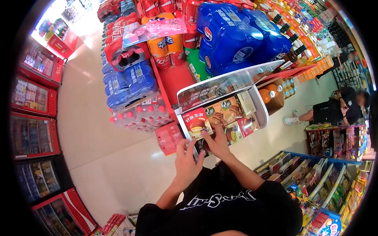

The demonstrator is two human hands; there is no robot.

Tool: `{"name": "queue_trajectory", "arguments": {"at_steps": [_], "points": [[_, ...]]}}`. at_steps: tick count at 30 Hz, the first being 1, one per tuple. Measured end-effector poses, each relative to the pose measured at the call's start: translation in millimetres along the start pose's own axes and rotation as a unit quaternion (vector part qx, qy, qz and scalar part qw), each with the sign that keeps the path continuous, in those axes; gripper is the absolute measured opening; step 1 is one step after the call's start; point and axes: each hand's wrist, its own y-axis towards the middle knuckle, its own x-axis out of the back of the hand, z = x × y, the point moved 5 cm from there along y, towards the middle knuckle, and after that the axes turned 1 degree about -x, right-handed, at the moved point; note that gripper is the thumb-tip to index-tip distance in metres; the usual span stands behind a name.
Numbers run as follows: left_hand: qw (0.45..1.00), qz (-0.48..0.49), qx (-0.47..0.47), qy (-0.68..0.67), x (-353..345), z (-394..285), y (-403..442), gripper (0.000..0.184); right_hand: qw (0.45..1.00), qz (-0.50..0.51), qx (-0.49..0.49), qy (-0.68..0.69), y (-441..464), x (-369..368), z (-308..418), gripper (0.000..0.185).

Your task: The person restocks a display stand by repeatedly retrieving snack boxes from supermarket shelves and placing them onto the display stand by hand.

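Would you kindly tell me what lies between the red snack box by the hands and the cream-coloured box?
The head view shows brown boxes, side by side, between them.

Bright, glare on floor (106, 157), fisheye edges

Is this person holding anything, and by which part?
The right hand is at the lower right corner of the red box; whether it grips there cannot be told. The left hand holds nothing visible.
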Motion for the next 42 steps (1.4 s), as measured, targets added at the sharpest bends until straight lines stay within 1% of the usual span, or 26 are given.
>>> {"name": "queue_trajectory", "arguments": {"at_steps": [4,6,7,8,11,13,17,18,20,21,22,25,27,28,29,31,32,34,35,37,38,41,42], "points": [[0.999,0.028,0.029,-0.037,-1,0,-2,0.059,0.999,0.03,0.002,0.023,-1,4,-2,0.057],[0.997,0.029,0.035,-0.059,-6,5,-7,0.062,0.994,0.02,-0.031,0.101,-2,8,-22,0.054],[0.999,0.018,0.021,-0.039,-5,3,-9,0.063,0.989,0.012,-0.046,0.14,-5,12,-32,0.053],[1.0,0.007,0.006,-0.019,-5,0,-13,0.063,0.985,0.005,-0.052,0.164,-14,23,-22,0.051],[0.998,-0.013,-0.047,0.041,-9,-13,-27,0.064,0.984,-0.059,-0.026,0.169,-44,49,-32,0.049],[0.992,-0.014,-0.096,0.083,-8,-32,-36,0.063,0.98,-0.089,-0.034,0.173,-76,69,-38,0.052],[0.985,0.068,-0.152,-0.038,-25,-60,-76,0.064,0.969,-0.162,-0.046,0.179,-169,98,-59,0.055],[0.977,0.087,-0.192,-0.035,-27,-73,-89,0.063,0.965,-0.182,-0.052,0.182,-197,102,-67,0.055],[0.958,0.15,-0.23,-0.08,-36,-90,-127,0.061,0.953,-0.223,-0.064,0.192,-262,103,-88,0.053],[0.945,0.184,-0.251,-0.102,-39,-99,-146,0.061,0.946,-0.246,-0.07,0.199,-294,101,-100,0.051],[0.93,0.221,-0.278,-0.097,-42,-108,-170,0.058,0.937,-0.272,-0.072,0.206,-325,99,-109,0.049],[0.868,0.355,-0.306,-0.162,-53,-125,-253,0.057,0.918,-0.326,-0.125,0.19,-423,81,-125,0.041],[0.802,0.472,-0.301,-0.21,-60,-136,-314,0.054,0.912,-0.343,-0.14,0.174,-487,68,-122,0.038],[0.77,0.502,-0.333,-0.209,-59,-146,-341,0.052,0.909,-0.349,-0.152,0.167,-517,60,-119,0.036],[0.75,0.531,-0.337,-0.204,-57,-152,-370,0.051,0.896,-0.381,-0.147,0.175,-546,54,-119,0.036],[0.69,0.591,-0.361,-0.213,-51,-166,-414,0.049,0.87,-0.435,-0.141,0.184,-605,43,-118,0.035],[0.668,0.607,-0.376,-0.211,-49,-172,-433,0.048,0.845,-0.463,-0.157,0.215,-632,40,-117,0.034],[0.623,0.636,-0.407,-0.205,-49,-184,-467,0.047,0.811,-0.52,-0.143,0.227,-678,34,-120,0.033],[0.603,0.653,-0.408,-0.208,-51,-190,-482,0.047,0.792,-0.548,-0.136,0.233,-700,31,-122,0.033],[0.563,0.687,-0.407,-0.213,-56,-201,-517,0.046,0.783,-0.591,-0.094,0.169,-739,29,-119,0.034],[0.548,0.702,-0.39,-0.234,-58,-209,-536,0.042,0.776,-0.612,-0.075,0.134,-759,29,-118,0.035],[0.488,0.72,-0.434,-0.232,-60,-237,-592,0.036,0.733,-0.666,-0.127,0.053,-814,26,-114,0.034],[0.471,0.724,-0.442,-0.24,-65,-241,-616,0.034,0.718,-0.688,-0.093,0.041,-834,23,-121,0.03]]}}
